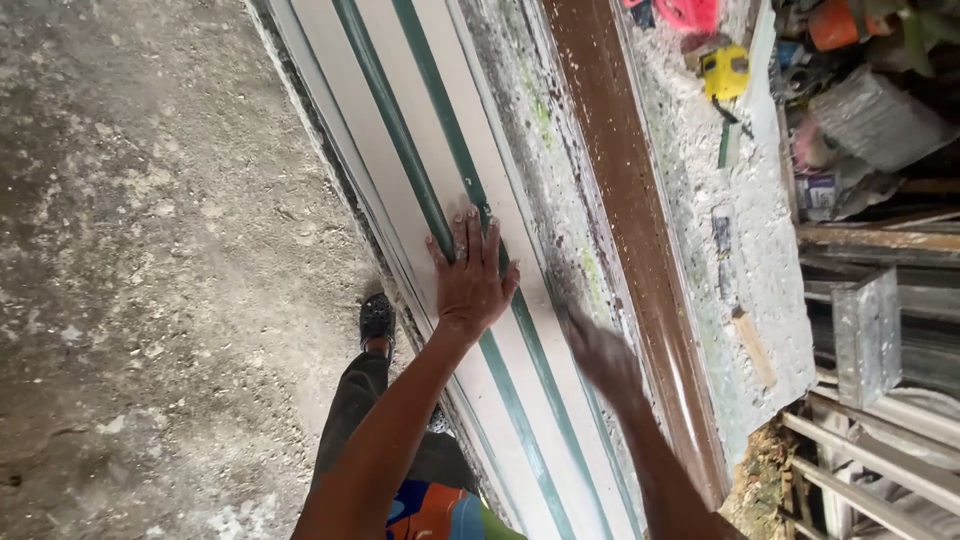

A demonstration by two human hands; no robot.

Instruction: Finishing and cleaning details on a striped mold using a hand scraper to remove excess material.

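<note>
A long white panel [420, 110] with two green stripes lies along a workbench, running from the top of the view down to the bottom. My left hand [470, 275] presses flat on it, fingers spread over a green stripe. My right hand [600, 355] is blurred with motion at the panel's right edge, beside a dusty strip; whether it holds anything cannot be made out. A brown board [625, 200] runs alongside to the right.
A yellow tape measure [725, 72] lies on the dust-covered bench top [770, 240]. Cluttered shelves with metal pieces and containers [875, 120] fill the right. Rough concrete floor [150, 250] is on the left, with my foot in a dark shoe [377, 318].
</note>
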